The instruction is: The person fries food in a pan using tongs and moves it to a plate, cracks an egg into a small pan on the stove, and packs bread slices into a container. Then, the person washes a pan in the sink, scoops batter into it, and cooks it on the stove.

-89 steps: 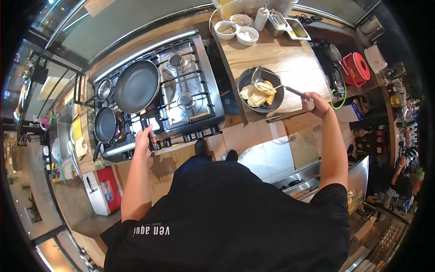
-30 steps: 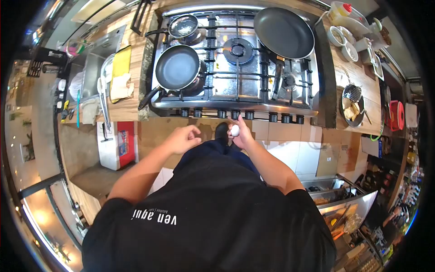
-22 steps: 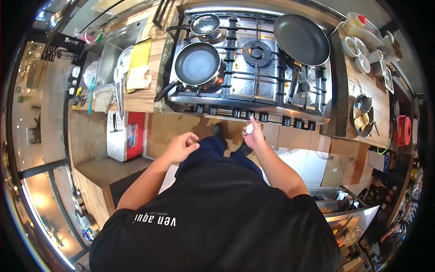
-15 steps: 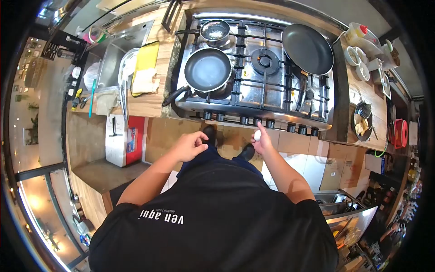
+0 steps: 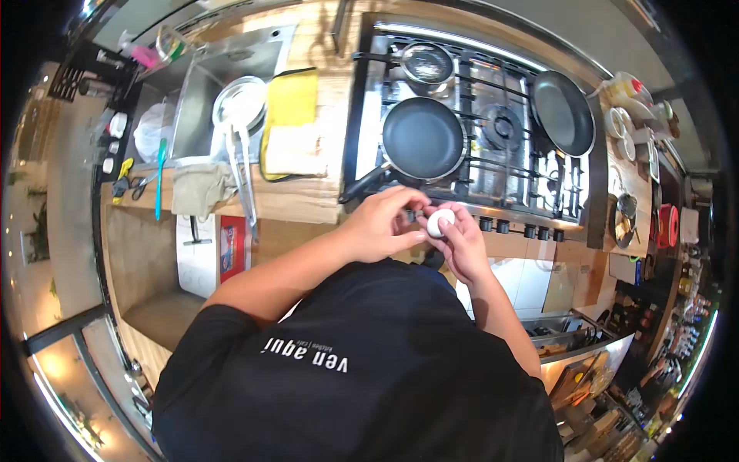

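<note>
In the head view, both hands have come together in front of the stove (image 5: 482,209), and that is the change I notice: the white egg (image 5: 440,222) is now right between them. The right hand (image 5: 462,248) has its grip closed on the egg, fingertips and thumb around the shell. The left hand (image 5: 377,223) is loosely curved, its grip fairly wide with nothing seen in it, fingers beside the egg; I can't tell whether they touch it. Brought together like this, both hands can get at the egg, which as far as I can see looks whole.

Just beyond the left hand sits the middle-sized pan (image 5: 423,138) on the stove, its handle (image 5: 365,183) angled down toward the left wrist. A small pan (image 5: 426,65) rests behind it, and a large pan (image 5: 564,114) over to the right. Left of the stove, a yellow cloth (image 5: 292,100) lies on the worktop (image 5: 332,115), with metal tongs (image 5: 245,181) near it. Away to the right there's another pan (image 5: 622,222) with food in it.
</note>
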`<state>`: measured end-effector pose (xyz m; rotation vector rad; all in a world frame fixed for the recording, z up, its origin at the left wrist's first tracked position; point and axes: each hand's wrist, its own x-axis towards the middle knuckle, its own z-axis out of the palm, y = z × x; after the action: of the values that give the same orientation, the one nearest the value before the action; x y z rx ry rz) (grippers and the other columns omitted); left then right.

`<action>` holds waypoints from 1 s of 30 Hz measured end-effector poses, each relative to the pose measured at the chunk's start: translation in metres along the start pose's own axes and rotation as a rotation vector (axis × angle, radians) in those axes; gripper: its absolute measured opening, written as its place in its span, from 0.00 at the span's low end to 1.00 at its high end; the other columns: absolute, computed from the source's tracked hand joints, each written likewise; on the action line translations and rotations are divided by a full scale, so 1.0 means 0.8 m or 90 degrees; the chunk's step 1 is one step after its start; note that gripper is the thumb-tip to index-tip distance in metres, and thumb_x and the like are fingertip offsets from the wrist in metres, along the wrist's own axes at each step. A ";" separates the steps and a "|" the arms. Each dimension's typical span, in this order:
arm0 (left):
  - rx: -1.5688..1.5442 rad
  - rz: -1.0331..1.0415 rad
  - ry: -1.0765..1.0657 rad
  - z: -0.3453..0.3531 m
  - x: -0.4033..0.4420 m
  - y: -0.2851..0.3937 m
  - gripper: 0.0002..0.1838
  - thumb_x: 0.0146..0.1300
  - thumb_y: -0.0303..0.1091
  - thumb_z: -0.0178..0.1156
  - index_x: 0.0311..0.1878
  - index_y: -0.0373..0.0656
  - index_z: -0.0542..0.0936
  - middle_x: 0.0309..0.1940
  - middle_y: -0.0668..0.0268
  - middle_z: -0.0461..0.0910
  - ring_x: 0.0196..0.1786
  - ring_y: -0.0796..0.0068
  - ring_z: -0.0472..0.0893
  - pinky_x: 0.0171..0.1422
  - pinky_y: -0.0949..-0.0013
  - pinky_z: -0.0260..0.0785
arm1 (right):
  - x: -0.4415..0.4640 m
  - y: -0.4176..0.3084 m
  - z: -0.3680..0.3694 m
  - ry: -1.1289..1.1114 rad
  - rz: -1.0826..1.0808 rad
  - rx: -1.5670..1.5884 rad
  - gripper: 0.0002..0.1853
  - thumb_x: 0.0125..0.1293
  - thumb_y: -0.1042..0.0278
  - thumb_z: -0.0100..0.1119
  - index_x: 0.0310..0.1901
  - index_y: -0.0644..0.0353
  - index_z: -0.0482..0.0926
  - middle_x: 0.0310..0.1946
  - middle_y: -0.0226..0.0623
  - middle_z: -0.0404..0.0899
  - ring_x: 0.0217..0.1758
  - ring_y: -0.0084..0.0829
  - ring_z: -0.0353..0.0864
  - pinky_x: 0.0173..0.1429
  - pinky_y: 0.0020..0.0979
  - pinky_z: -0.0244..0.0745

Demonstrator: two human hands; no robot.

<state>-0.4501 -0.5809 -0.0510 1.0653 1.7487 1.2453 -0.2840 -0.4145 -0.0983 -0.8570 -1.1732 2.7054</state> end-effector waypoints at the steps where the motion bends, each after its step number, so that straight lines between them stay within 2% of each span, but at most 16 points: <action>1: 0.086 0.101 0.027 -0.006 0.004 0.001 0.29 0.59 0.34 0.77 0.62 0.39 0.80 0.53 0.57 0.83 0.52 0.61 0.86 0.54 0.62 0.81 | 0.011 -0.001 0.021 -0.002 -0.001 -0.024 0.17 0.77 0.70 0.65 0.60 0.59 0.69 0.56 0.41 0.82 0.56 0.36 0.87 0.61 0.36 0.86; 2: 0.104 0.138 0.070 -0.012 0.002 0.002 0.29 0.57 0.34 0.77 0.62 0.39 0.80 0.54 0.55 0.82 0.54 0.57 0.85 0.56 0.60 0.80 | 0.024 0.002 0.045 -0.010 -0.041 -0.043 0.18 0.76 0.69 0.67 0.59 0.58 0.69 0.52 0.40 0.83 0.51 0.30 0.87 0.57 0.32 0.86; 4: 0.148 0.195 0.182 -0.025 -0.010 -0.008 0.29 0.54 0.33 0.78 0.59 0.38 0.81 0.53 0.53 0.83 0.54 0.51 0.85 0.58 0.58 0.79 | 0.043 0.004 0.083 -0.055 -0.055 -0.137 0.20 0.76 0.70 0.67 0.59 0.58 0.66 0.52 0.40 0.83 0.52 0.27 0.85 0.55 0.30 0.84; 6: 0.143 0.173 0.228 -0.055 -0.035 -0.018 0.28 0.54 0.32 0.77 0.58 0.38 0.82 0.50 0.54 0.84 0.51 0.51 0.86 0.57 0.58 0.80 | 0.060 0.015 0.115 -0.128 -0.052 -0.179 0.24 0.75 0.70 0.68 0.63 0.57 0.63 0.54 0.41 0.82 0.54 0.28 0.85 0.57 0.30 0.83; 8: 0.152 0.163 0.271 -0.082 -0.069 -0.026 0.27 0.54 0.32 0.77 0.58 0.38 0.82 0.50 0.54 0.84 0.50 0.52 0.86 0.57 0.59 0.80 | 0.061 0.009 0.154 -0.211 0.013 -0.175 0.26 0.75 0.70 0.68 0.66 0.58 0.62 0.57 0.42 0.81 0.57 0.29 0.84 0.59 0.30 0.82; 9: 0.137 0.118 0.287 -0.096 -0.092 -0.033 0.26 0.55 0.32 0.77 0.58 0.38 0.82 0.50 0.55 0.85 0.50 0.56 0.87 0.57 0.60 0.80 | 0.062 0.008 0.169 -0.271 0.059 -0.165 0.29 0.75 0.69 0.68 0.68 0.58 0.61 0.60 0.44 0.80 0.60 0.30 0.83 0.61 0.31 0.81; 10: 0.119 0.075 0.301 -0.108 -0.117 -0.038 0.25 0.57 0.32 0.77 0.58 0.38 0.82 0.50 0.56 0.86 0.51 0.60 0.88 0.57 0.62 0.81 | 0.069 0.014 0.176 -0.329 0.075 -0.212 0.35 0.74 0.69 0.69 0.74 0.58 0.58 0.67 0.47 0.76 0.69 0.36 0.79 0.70 0.36 0.77; 11: 0.023 0.009 0.356 -0.116 -0.145 -0.038 0.23 0.60 0.34 0.77 0.57 0.39 0.82 0.50 0.59 0.87 0.52 0.69 0.87 0.56 0.66 0.81 | 0.072 0.022 0.179 -0.346 0.101 -0.229 0.39 0.73 0.69 0.69 0.77 0.58 0.55 0.72 0.50 0.73 0.76 0.41 0.73 0.78 0.42 0.71; 12: 0.017 -0.007 0.429 -0.125 -0.175 -0.054 0.22 0.62 0.34 0.76 0.57 0.39 0.82 0.51 0.60 0.86 0.52 0.73 0.86 0.57 0.67 0.80 | 0.071 0.023 0.188 -0.358 0.083 -0.304 0.37 0.73 0.69 0.69 0.76 0.59 0.58 0.72 0.50 0.73 0.78 0.42 0.72 0.80 0.43 0.68; 13: 0.098 -0.066 0.508 -0.138 -0.207 -0.052 0.23 0.62 0.32 0.76 0.59 0.39 0.81 0.50 0.61 0.86 0.52 0.74 0.86 0.58 0.67 0.79 | 0.070 0.020 0.198 -0.369 0.059 -0.379 0.36 0.72 0.70 0.69 0.75 0.59 0.60 0.73 0.51 0.72 0.79 0.44 0.71 0.81 0.45 0.66; 17: 0.108 -0.148 0.816 -0.163 -0.293 -0.133 0.19 0.66 0.27 0.72 0.58 0.37 0.79 0.48 0.63 0.85 0.51 0.74 0.84 0.56 0.68 0.78 | 0.067 0.000 0.205 -0.378 0.009 -0.575 0.31 0.72 0.71 0.69 0.72 0.61 0.66 0.72 0.49 0.75 0.77 0.43 0.73 0.81 0.45 0.67; 20: 0.152 -0.143 0.861 -0.181 -0.308 -0.200 0.20 0.66 0.28 0.73 0.58 0.37 0.80 0.50 0.61 0.85 0.51 0.74 0.85 0.57 0.68 0.78 | 0.066 0.000 0.213 -0.331 0.024 -0.569 0.27 0.71 0.73 0.69 0.69 0.62 0.71 0.68 0.46 0.79 0.74 0.40 0.77 0.80 0.43 0.68; 22: 0.257 -0.001 0.870 -0.184 -0.301 -0.223 0.21 0.65 0.31 0.75 0.58 0.36 0.80 0.50 0.56 0.84 0.49 0.67 0.86 0.54 0.65 0.81 | 0.064 -0.002 0.224 -0.328 0.016 -0.611 0.26 0.71 0.73 0.69 0.68 0.62 0.72 0.65 0.44 0.81 0.71 0.38 0.79 0.78 0.42 0.70; 25: 0.278 -0.069 0.868 -0.182 -0.300 -0.241 0.21 0.64 0.32 0.76 0.57 0.37 0.80 0.52 0.56 0.84 0.51 0.66 0.86 0.56 0.64 0.81 | 0.064 -0.002 0.240 -0.336 0.001 -0.655 0.24 0.71 0.74 0.68 0.66 0.63 0.74 0.62 0.42 0.83 0.68 0.35 0.82 0.75 0.40 0.73; 28: 0.193 0.022 0.928 -0.181 -0.297 -0.245 0.21 0.65 0.33 0.75 0.57 0.37 0.80 0.53 0.55 0.83 0.53 0.64 0.85 0.56 0.63 0.81 | 0.065 0.000 0.248 -0.351 -0.008 -0.695 0.22 0.70 0.74 0.69 0.63 0.64 0.76 0.59 0.41 0.85 0.65 0.35 0.84 0.73 0.39 0.75; 30: 0.238 -0.028 0.896 -0.182 -0.298 -0.248 0.22 0.65 0.33 0.75 0.58 0.37 0.80 0.54 0.55 0.83 0.53 0.63 0.85 0.57 0.63 0.81 | 0.069 0.002 0.245 -0.358 -0.010 -0.698 0.22 0.70 0.74 0.69 0.63 0.64 0.77 0.58 0.41 0.85 0.64 0.34 0.84 0.73 0.39 0.75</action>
<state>-0.5283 -0.8885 -0.1802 0.1721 3.0749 1.8615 -0.4319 -0.5285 -0.0164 -0.0383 -2.8241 2.1697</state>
